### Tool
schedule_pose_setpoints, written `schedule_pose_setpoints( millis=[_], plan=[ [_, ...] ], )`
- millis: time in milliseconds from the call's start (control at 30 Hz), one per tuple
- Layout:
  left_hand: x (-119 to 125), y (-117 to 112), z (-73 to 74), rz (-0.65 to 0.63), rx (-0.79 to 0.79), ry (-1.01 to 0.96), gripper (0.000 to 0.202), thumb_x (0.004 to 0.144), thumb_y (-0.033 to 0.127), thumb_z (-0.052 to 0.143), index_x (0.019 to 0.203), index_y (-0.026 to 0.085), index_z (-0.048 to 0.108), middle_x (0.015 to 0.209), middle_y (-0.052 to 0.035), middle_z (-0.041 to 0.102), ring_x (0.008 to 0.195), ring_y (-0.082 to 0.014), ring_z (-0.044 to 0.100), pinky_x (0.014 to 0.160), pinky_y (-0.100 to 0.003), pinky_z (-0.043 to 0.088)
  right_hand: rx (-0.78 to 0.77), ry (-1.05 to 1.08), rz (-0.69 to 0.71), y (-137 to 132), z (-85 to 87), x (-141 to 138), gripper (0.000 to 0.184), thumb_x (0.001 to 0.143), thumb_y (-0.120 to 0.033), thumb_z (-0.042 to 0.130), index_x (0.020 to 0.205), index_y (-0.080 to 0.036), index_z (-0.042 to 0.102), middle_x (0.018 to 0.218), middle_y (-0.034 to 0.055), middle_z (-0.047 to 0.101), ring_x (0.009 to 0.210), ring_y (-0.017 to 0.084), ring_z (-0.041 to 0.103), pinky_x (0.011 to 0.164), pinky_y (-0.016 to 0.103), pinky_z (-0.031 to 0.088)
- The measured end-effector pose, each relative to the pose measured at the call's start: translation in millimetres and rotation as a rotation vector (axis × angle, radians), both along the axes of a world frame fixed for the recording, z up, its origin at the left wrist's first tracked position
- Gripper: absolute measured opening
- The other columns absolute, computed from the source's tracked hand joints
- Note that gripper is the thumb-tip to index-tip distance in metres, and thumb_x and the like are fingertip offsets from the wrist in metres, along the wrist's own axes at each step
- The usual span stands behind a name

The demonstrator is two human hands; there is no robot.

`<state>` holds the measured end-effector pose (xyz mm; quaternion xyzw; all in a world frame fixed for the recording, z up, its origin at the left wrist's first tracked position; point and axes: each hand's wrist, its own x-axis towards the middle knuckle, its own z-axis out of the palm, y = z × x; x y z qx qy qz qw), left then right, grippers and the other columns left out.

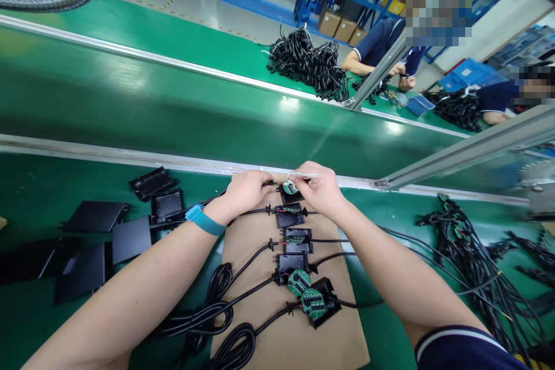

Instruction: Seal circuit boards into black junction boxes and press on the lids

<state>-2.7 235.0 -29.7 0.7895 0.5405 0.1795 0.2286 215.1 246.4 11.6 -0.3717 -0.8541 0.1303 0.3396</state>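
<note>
My left hand (248, 189) is closed on a black cable just left of the farthest small black housing (289, 193) on a brown cardboard sheet (255, 248). My right hand (317, 186) pinches a thin silvery tool (303, 175) over the green circuit board (290, 188) in that housing. Several more black housings with cables lie in a row down the cardboard (298, 240). The two nearest show round green circuit boards (299, 281) tilted out of their cases. A blue band (204, 221) is on my left wrist.
Flat black covers (130, 238) and open black cases (151, 183) lie at left on the green bench. A tangle of black cables (472, 254) lies at right. Beyond a green conveyor belt (173, 104), two other people sit by cable piles (310, 63).
</note>
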Motion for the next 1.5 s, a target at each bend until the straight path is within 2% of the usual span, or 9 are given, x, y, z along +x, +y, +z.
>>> schedule_pose_setpoints(
  millis=[467, 633, 767, 900, 967, 1100, 1233, 1333, 1500],
  plan=[
    [0, 0, 2.1, -0.014, 0.007, 0.039, 0.025, 0.095, 0.041, 0.057, 0.107, 0.027, 0.075, 0.102, -0.005, 0.077, 0.097, -0.0244, 0.069, 0.08, -0.033, 0.049, -0.072, 0.001, 0.052, -13, 3.7, 10, 0.019, 0.095, -0.018, 0.058, 0.081, -0.022, 0.071, 0.078, 0.003, 0.068, 0.075, 0.017, 0.063, 0.069, 0.03, 0.049],
    [-1, 3, 1.2, -0.028, -0.004, 0.042, 0.021, 0.094, 0.038, 0.058, 0.103, 0.027, 0.074, 0.1, -0.0045, 0.076, 0.094, -0.024, 0.068, 0.078, -0.033, 0.048, -0.04, -0.031, 0.058, -17, 1.1, 15, 0.02, 0.096, -0.017, 0.058, 0.08, -0.022, 0.07, 0.076, 0.0024, 0.067, 0.074, 0.017, 0.061, 0.07, 0.03, 0.047],
    [-1, -1, 13.5, -0.091, -0.022, 0.014, 0.02, 0.093, 0.037, 0.059, 0.103, 0.025, 0.071, 0.102, -0.0058, 0.073, 0.093, -0.0237, 0.066, 0.078, -0.034, 0.049, -0.04, 0.043, 0.001, -23, 6.3, 21, 0.022, 0.097, -0.022, 0.058, 0.078, -0.022, 0.068, 0.076, 0.0028, 0.065, 0.074, 0.017, 0.061, 0.07, 0.031, 0.048],
    [2, -26, 34.7, -0.079, 0.207, 0.12, 0.02, 0.097, 0.029, 0.052, 0.102, 0.018, 0.068, 0.103, -0.0126, 0.07, 0.1, -0.0282, 0.062, 0.091, -0.043, 0.047, -0.078, 0.177, -0.123, -37, 17.1, 32, 0.019, 0.095, -0.029, 0.063, 0.079, -0.022, 0.07, 0.078, 0.0033, 0.067, 0.074, 0.018, 0.062, 0.07, 0.033, 0.049],
    [5, -41, 39.0, -0.107, 0.228, 0.169, 0.028, 0.101, 0.029, 0.044, 0.096, 0.018, 0.069, 0.096, -0.0129, 0.071, 0.097, -0.0286, 0.062, 0.092, -0.045, 0.047, -0.119, 0.238, -0.184, -45, 20.1, 37, 0.018, 0.093, -0.032, 0.066, 0.079, -0.022, 0.071, 0.078, 0.0031, 0.068, 0.074, 0.018, 0.063, 0.069, 0.033, 0.049],
    [7, -59, 26.3, -0.19, 0.077, 0.202, 0.028, 0.1, 0.027, 0.047, 0.091, 0.017, 0.071, 0.092, -0.0129, 0.073, 0.092, -0.0284, 0.066, 0.088, -0.043, 0.05, -0.172, 0.305, -0.228, -58, 20.9, 45, 0.018, 0.092, -0.033, 0.068, 0.078, -0.021, 0.072, 0.078, 0.0035, 0.068, 0.077, 0.019, 0.065, 0.071, 0.033, 0.05],
    [6, -63, 9.6, -0.113, 0.021, 0.041, 0.015, 0.097, 0.023, 0.054, 0.095, 0.018, 0.068, 0.093, -0.009, 0.072, 0.09, -0.0246, 0.067, 0.085, -0.039, 0.052, -0.161, 0.319, -0.211, -69, 24.1, 47, 0.018, 0.092, -0.031, 0.067, 0.077, -0.021, 0.072, 0.079, 0.004, 0.069, 0.078, 0.019, 0.065, 0.073, 0.034, 0.05],
    [4, -69, 6.5, -0.094, 0.102, -0.033, 0.01, 0.097, 0.022, 0.054, 0.097, 0.02, 0.063, 0.097, -0.0075, 0.07, 0.091, -0.0223, 0.065, 0.084, -0.036, 0.053, -0.171, 0.331, -0.203, -76, 26.4, 49, 0.018, 0.092, -0.03, 0.067, 0.077, -0.021, 0.071, 0.079, 0.0038, 0.069, 0.078, 0.019, 0.065, 0.073, 0.034, 0.05],
    [3, -79, 3.0, -0.135, 0.251, 0.097, 0.021, 0.102, 0.023, 0.042, 0.097, 0.02, 0.062, 0.101, -0.0089, 0.065, 0.093, -0.0219, 0.064, 0.079, -0.034, 0.052, -0.174, 0.296, -0.191, -77, 18.9, 46, 0.017, 0.091, -0.027, 0.067, 0.076, -0.021, 0.071, 0.076, 0.0027, 0.068, 0.075, 0.018, 0.064, 0.069, 0.032, 0.049]
  ],
)
